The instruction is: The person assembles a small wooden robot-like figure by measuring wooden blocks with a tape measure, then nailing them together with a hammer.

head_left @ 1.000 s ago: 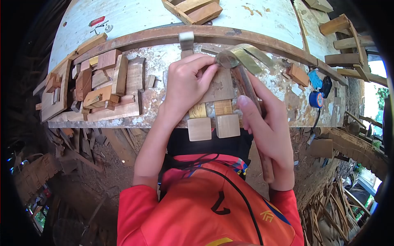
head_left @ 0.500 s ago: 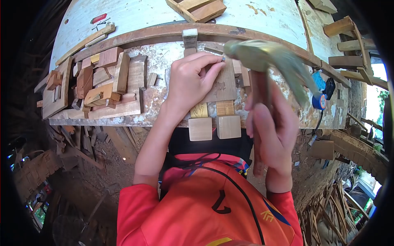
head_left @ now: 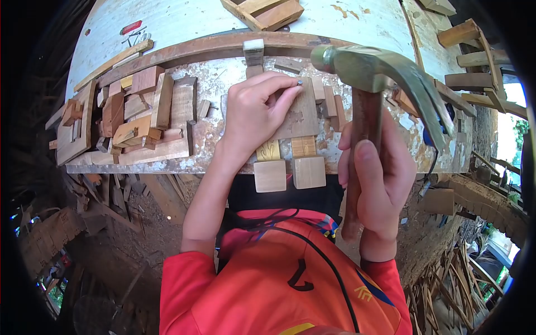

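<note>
My left hand rests over a flat wooden board on the bench, its thumb and forefinger pinched around a small nail. Only the nail's head shows at the fingertips. To the right, my right hand grips the wooden handle of a claw hammer. The hammer's metal head is raised above the bench, its face towards the nail and its claw pointing right. Two square-ended wooden pieces jut out over the bench's near edge, below the board.
Many wood offcuts are piled on the left of the bench. A long wooden rail crosses behind the work. Farther back lie a wooden frame and a red item. Wood scraps cover the ground.
The hammer has moved slightly right and is no longer blurred. My left hand keeps its pinch on the nail. The view has shifted a little.
</note>
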Available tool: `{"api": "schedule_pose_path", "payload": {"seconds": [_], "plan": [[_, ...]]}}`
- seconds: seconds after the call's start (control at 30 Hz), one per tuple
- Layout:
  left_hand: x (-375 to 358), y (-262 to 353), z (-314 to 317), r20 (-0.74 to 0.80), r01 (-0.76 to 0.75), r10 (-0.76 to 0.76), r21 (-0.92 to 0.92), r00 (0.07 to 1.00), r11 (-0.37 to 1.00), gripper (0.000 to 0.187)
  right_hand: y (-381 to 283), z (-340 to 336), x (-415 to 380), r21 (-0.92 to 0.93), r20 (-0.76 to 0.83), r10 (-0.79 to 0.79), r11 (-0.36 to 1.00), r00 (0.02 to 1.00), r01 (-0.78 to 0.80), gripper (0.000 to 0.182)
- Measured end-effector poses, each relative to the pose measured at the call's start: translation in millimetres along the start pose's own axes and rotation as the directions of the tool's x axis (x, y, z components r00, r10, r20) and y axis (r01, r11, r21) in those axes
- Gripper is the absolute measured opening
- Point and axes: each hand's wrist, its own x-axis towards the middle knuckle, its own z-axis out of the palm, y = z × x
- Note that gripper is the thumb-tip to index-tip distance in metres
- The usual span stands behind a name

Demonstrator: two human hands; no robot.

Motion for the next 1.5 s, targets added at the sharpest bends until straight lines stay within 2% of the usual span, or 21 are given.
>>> {"api": "schedule_pose_path", "payload": {"seconds": [0.1,0.13,0.23,0.37,0.5,0.7,0.8,0.9,1.1,1.5], "plan": [[0,1,-2,0.038,0.047,-0.048,0.015,0.998,0.999,0.011,-2,-1,16,-0.108,0.135,0.292,0.954,0.947,-0.279,0.052],[0,1,-1,0.025,0.021,-0.021,-0.001,0.999,1.0,0.011,3,-5,22,-0.051,0.19,0.312,0.95,0.931,-0.308,0.05],[0,-3,2,-0.012,-0.019,0.019,-0.035,1.0,0.999,0.011,14,2,20,0.214,0.065,0.215,0.951,0.974,-0.224,0.047],[1,-3,0,0.006,0.019,-0.018,-0.056,1.0,0.998,0.01,42,9,40,0.303,0.083,0.251,0.915,0.964,-0.264,0.037],[0,-3,0,0.006,0.077,-0.077,-0.08,0.997,0.994,0.009,60,13,40,0.222,0.092,0.349,0.906,0.932,-0.361,0.04],[0,2,-3,0.065,0.253,-0.251,-0.019,0.966,0.967,0.01,61,10,43,0.201,0.111,0.358,0.905,0.927,-0.374,0.038],[-3,-1,3,-0.118,0.005,-0.024,-0.163,0.993,0.987,0.008,61,9,43,0.217,0.118,0.341,0.908,0.933,-0.359,0.034],[-1,-3,1,-0.141,-0.027,0.009,-0.127,0.99,0.992,0.009,65,8,41,0.232,0.125,0.332,0.906,0.935,-0.353,0.034],[-3,-3,1,-0.123,0.104,-0.11,-0.05,0.986,0.993,0.009,63,8,42,0.238,0.127,0.347,0.899,0.929,-0.368,0.034],[-3,-4,2,-0.109,0.073,-0.075,-0.022,0.991,0.997,0.009,65,8,42,0.248,0.131,0.341,0.898,0.931,-0.364,0.035]]}}
